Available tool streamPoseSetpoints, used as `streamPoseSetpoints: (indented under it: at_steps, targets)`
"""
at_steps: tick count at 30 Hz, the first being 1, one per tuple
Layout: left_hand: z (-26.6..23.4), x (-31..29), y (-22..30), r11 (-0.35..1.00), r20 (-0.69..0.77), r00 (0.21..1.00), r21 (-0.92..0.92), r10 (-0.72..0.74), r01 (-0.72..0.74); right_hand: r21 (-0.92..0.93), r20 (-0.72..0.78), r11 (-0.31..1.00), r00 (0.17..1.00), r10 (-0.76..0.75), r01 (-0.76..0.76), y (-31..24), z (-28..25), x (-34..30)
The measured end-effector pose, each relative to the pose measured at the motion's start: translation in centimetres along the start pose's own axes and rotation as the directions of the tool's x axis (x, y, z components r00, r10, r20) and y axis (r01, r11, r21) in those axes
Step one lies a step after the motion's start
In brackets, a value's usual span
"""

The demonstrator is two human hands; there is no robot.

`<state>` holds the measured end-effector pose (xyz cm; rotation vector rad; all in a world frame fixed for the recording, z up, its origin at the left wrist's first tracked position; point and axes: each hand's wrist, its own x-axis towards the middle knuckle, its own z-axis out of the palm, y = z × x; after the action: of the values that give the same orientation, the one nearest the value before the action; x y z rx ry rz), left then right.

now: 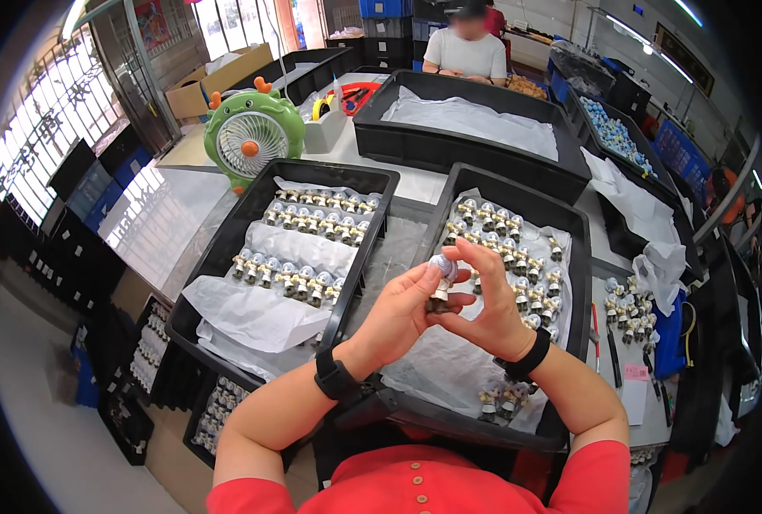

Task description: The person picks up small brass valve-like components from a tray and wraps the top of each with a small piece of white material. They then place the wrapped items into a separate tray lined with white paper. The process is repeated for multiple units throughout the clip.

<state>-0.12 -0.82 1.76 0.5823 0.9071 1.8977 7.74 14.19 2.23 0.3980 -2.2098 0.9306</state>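
Observation:
Between both hands, above the right-hand black tray (pixel 580 257), is a small figurine (pixel 439 295) with a pale lilac-grey head and a white and dark body. My left hand (pixel 395 315) pinches it from the left, thumb against its head. Curled around its other side is my right hand (pixel 499 307), index finger near the head and thumb by the base. Fingers hide part of the figurine. Similar figurines (pixel 531 265) stand in rows on white sheeting in that tray, and two more (pixel 503 399) are near its front edge.
To the left, another black tray (pixel 379 193) holds rows of figurines and crumpled white sheeting (pixel 253 313). A green fan (pixel 255 137) stands behind it. Loose figurines (pixel 629 310), pens and a blue item (pixel 674 343) lie at right. Across the table sits a person (pixel 467 53).

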Motion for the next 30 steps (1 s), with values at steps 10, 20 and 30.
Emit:
streamPoseSetpoints:
  at_steps: [10,20,30]
  targets:
    - [0.07,0.15,0.06,0.996,0.083,0.997,-0.093,-0.003,0.011,0.193,0.056,0.964,0.983,0.176,-0.184,0.26,-0.02,-0.44]
    - [-0.13,0.19,-0.17,0.995,0.06,0.998,-0.103,0.013,-0.007,0.265,0.101,0.924,0.961,0.256,-0.274,0.52,0.16,-0.6]
    - [-0.2,0.29,-0.25,0.994,0.06,0.998,-0.11,0.013,-0.006,0.273,0.105,0.922,0.961,0.254,-0.274,0.49,-0.01,-0.47]
